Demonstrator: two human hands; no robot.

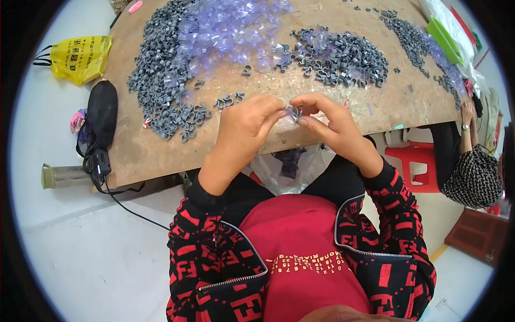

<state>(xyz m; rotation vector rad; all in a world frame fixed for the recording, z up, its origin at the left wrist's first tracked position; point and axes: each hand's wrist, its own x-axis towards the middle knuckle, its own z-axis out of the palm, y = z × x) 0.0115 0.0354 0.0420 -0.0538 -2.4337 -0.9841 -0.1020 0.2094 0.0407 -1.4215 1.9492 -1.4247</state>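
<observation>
Near the front edge of the table, my left hand (244,126) and my right hand (335,126) meet fingertip to fingertip. Both are closed in a pinch on a small clear purplish plastic piece (292,112) with some grey on it. My fingers partly cover it, so how the clear and grey parts fit together cannot be made out. Just beyond my left hand lie a few loose curved grey plastic clips (229,100). A large heap of grey clips (161,80) spreads to the left, beside a heap of clear purple plastic pieces (225,32).
A mixed pile (343,56) lies beyond my right hand. A yellow bag (80,58), a black pouch (102,112) and a bottle (67,176) are at the left. Another person's arm (468,126) rests at the right edge, near a red stool (416,163). A clear plastic bag (273,174) hangs below the table edge.
</observation>
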